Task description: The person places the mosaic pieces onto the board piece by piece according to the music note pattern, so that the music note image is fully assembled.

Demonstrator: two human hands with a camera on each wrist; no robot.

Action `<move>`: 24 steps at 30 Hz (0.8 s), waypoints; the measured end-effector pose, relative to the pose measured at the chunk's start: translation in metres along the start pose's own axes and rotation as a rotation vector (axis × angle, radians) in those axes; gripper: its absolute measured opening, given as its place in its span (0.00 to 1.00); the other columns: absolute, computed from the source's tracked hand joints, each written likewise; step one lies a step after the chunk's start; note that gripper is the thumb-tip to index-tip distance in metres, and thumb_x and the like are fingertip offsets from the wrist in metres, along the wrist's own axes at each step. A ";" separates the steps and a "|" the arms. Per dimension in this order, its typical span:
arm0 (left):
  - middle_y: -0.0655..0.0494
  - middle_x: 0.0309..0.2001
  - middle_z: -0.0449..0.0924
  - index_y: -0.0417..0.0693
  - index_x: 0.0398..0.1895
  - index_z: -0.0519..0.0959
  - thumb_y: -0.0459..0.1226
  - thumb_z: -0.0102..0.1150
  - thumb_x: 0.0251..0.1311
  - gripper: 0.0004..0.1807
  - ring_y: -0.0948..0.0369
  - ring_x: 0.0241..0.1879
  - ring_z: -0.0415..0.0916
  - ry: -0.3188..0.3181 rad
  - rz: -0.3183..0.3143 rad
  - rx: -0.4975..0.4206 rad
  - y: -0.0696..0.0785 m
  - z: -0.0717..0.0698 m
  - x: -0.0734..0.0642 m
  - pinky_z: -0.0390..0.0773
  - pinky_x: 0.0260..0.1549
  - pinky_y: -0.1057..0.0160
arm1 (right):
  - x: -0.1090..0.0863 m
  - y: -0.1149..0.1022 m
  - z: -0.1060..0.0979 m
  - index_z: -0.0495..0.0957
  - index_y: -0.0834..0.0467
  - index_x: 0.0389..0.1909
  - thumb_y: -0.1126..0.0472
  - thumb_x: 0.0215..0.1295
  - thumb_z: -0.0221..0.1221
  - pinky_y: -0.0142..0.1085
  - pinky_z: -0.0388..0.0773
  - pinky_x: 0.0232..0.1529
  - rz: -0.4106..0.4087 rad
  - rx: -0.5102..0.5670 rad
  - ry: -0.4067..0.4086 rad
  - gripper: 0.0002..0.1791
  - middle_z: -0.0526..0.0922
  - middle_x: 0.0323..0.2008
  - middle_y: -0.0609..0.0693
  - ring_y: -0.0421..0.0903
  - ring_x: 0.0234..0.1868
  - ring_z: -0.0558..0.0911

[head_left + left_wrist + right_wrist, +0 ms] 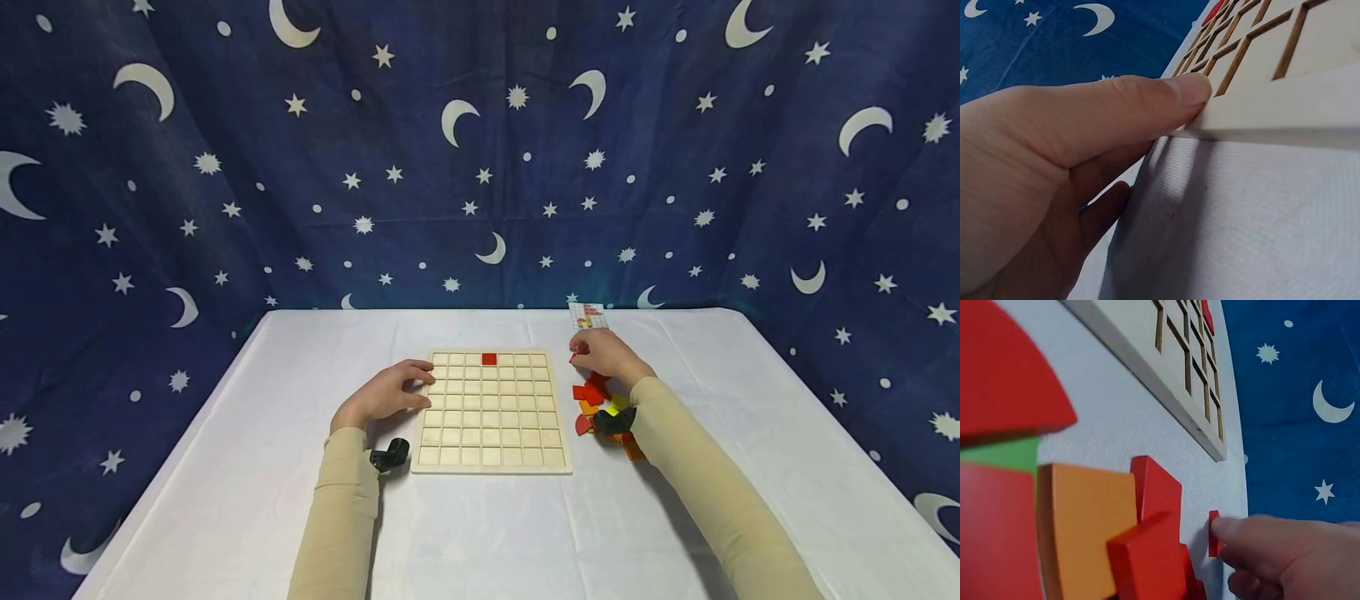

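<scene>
A square wooden grid board (491, 433) lies flat on the white table, with one red square tile (489, 359) in its top row. My left hand (384, 392) is at the board's left edge, fingers spread and relaxed; in the left wrist view the thumb (1141, 109) touches the rim. To the right of the board, my right hand (606, 353) pinches a small red tile (1214, 534) near the table surface. Its thumb shows against that tile in the right wrist view, while the other fingers are partly hidden.
A loose pile of red, orange (1091, 525), yellow and green pieces lies right of the board, partly under my right forearm. Beyond my right hand lies a printed pattern card (587, 315). A dark blue curtain (480, 150) with moons and stars hangs behind the table.
</scene>
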State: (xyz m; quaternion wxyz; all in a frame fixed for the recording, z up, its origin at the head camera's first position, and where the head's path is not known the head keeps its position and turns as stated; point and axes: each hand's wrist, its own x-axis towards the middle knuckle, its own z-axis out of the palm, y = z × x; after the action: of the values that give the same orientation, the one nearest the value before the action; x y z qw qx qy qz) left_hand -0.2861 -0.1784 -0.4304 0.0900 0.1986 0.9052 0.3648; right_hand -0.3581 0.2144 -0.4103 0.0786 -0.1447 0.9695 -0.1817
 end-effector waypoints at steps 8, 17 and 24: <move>0.48 0.68 0.67 0.41 0.54 0.80 0.36 0.68 0.57 0.20 0.48 0.70 0.60 0.000 -0.010 0.002 0.000 0.002 -0.001 0.60 0.68 0.48 | -0.001 -0.004 0.005 0.79 0.64 0.44 0.56 0.63 0.64 0.34 0.74 0.30 0.139 0.050 0.016 0.16 0.78 0.33 0.54 0.49 0.32 0.74; 0.47 0.67 0.68 0.40 0.53 0.80 0.36 0.68 0.57 0.20 0.47 0.69 0.60 0.010 0.004 0.002 0.000 0.000 -0.002 0.61 0.67 0.47 | 0.006 -0.008 0.007 0.78 0.63 0.42 0.59 0.63 0.64 0.40 0.78 0.40 0.056 0.022 0.029 0.13 0.79 0.34 0.54 0.50 0.35 0.75; 0.48 0.68 0.67 0.40 0.54 0.80 0.36 0.68 0.58 0.21 0.47 0.70 0.60 0.002 0.006 0.008 0.000 -0.001 -0.002 0.60 0.68 0.47 | 0.013 -0.029 0.013 0.78 0.64 0.44 0.58 0.64 0.64 0.45 0.78 0.46 -0.081 0.058 0.060 0.14 0.82 0.37 0.55 0.49 0.37 0.78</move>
State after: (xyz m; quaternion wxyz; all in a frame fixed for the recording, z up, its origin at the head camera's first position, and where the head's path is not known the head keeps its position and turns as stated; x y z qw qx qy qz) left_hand -0.2848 -0.1795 -0.4298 0.0869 0.2014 0.9061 0.3617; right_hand -0.3602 0.1808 -0.4126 0.0463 -0.1760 0.9590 -0.2171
